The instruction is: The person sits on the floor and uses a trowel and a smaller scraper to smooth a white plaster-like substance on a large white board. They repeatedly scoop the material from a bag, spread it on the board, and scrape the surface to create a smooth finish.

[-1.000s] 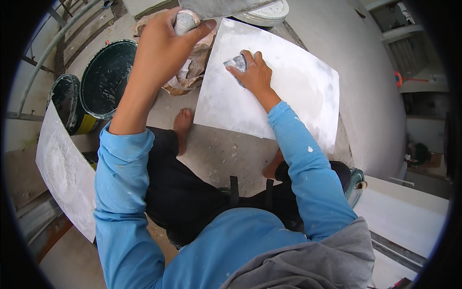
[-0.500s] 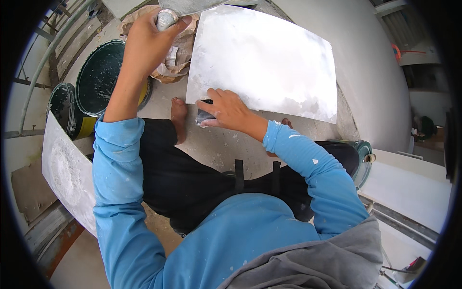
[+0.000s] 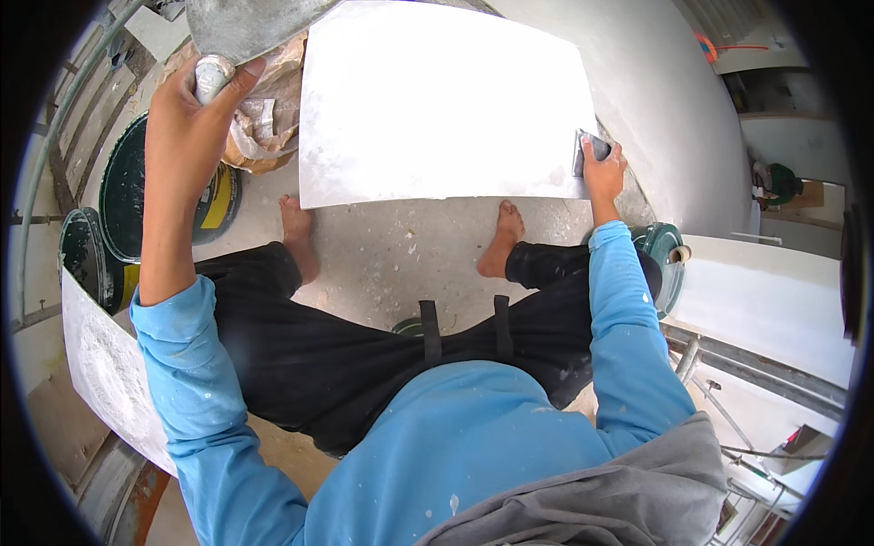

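A flat plastering trowel with a grey blade (image 3: 250,25) and a plaster-smeared handle (image 3: 212,80) is in my left hand (image 3: 182,123), raised at the upper left with the fingers wrapped round the handle. The blade reaches up past the picture's edge. My right hand (image 3: 604,175) grips a small dark scraper (image 3: 580,153) at the right edge of a large white board (image 3: 446,100). This board spreads out in front of my bare feet, its surface very bright and faintly smudged along the near edge.
Two dark green buckets (image 3: 111,205) smeared with white stand at the left, near a crumpled brown paper bag (image 3: 293,86). A plaster-crusted panel (image 3: 105,364) leans at lower left. Another green bucket (image 3: 672,273) is by my right knee. A scaffold pipe (image 3: 56,123) curves along the left.
My right hand has swept the scraper from the board's near left corner to its right edge. My left hand still holds the trowel; the whole view has shifted a little.
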